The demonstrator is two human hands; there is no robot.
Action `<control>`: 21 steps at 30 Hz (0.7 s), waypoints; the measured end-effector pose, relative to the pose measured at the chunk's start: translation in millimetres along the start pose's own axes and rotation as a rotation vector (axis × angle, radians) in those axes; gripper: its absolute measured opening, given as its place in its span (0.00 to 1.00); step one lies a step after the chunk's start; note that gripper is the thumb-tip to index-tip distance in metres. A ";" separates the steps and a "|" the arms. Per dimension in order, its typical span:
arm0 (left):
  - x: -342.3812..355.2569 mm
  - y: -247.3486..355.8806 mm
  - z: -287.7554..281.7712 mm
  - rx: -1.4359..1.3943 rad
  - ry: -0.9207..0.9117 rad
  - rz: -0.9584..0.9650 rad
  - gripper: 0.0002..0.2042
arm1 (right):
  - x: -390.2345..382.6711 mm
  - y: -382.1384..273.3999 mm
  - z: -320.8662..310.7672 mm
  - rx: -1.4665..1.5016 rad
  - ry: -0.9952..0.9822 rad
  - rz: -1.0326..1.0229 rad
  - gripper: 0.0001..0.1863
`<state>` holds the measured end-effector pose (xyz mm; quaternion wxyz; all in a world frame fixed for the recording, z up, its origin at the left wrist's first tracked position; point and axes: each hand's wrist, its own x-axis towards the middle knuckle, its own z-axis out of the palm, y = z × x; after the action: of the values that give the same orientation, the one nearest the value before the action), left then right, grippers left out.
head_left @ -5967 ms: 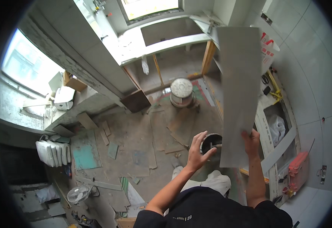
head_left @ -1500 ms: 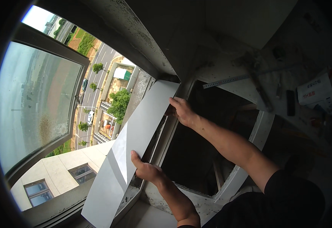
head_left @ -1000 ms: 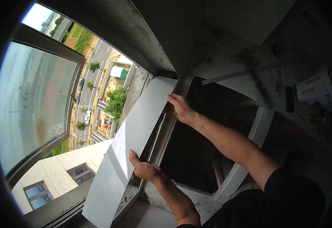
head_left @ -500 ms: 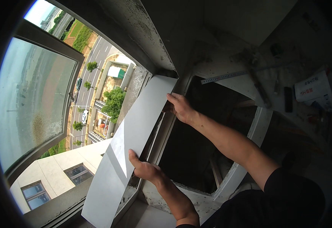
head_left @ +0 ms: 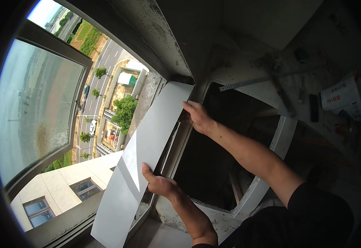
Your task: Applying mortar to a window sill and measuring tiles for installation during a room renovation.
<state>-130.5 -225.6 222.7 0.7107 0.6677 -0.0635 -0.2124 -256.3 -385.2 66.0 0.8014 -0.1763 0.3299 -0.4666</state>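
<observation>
Grey panel [head_left: 147, 153] held up by open window [head_left: 39, 111]
L hand [head_left: 160, 184] & R hand [head_left: 197, 118] fingers grasp its right edge, dark opening [head_left: 221, 165] alongside

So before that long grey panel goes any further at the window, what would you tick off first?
1. Left hand grips the grey panel on its lower right edge: ok.
2. Right hand holds the panel's upper right edge: ok.
3. Panel's top end sits up against the concrete edge above: ok, though whether it touches, cannot tell.
4. Panel's bottom end seated on the window sill: cannot tell, it runs to the picture's rim.
5. Window sash swung open with a long drop outside: not ok, a slip looks risky.
6. Measuring rule lies clear of the panel: ok.
</observation>
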 end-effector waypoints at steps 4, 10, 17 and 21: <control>0.8 -0.2 -1.4 -0.059 -0.014 -0.024 0.22 | -2.5 -1.9 2.5 0.004 -0.015 -0.022 0.16; 13.1 -8.1 -4.2 -0.053 -0.048 0.007 0.23 | -0.3 -5.1 1.2 -0.017 -0.009 -0.037 0.16; 10.7 -11.5 -4.8 -0.063 -0.051 -0.042 0.23 | 5.9 2.1 -5.8 -0.007 -0.035 -0.052 0.16; 10.9 -13.9 -5.4 -0.041 -0.053 -0.037 0.23 | 10.1 1.8 -11.8 -0.017 -0.042 -0.048 0.16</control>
<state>-121.7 -225.2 206.4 0.7181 0.6484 -0.0654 -0.2444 -259.9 -392.7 52.7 0.7952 -0.2007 0.3125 -0.4792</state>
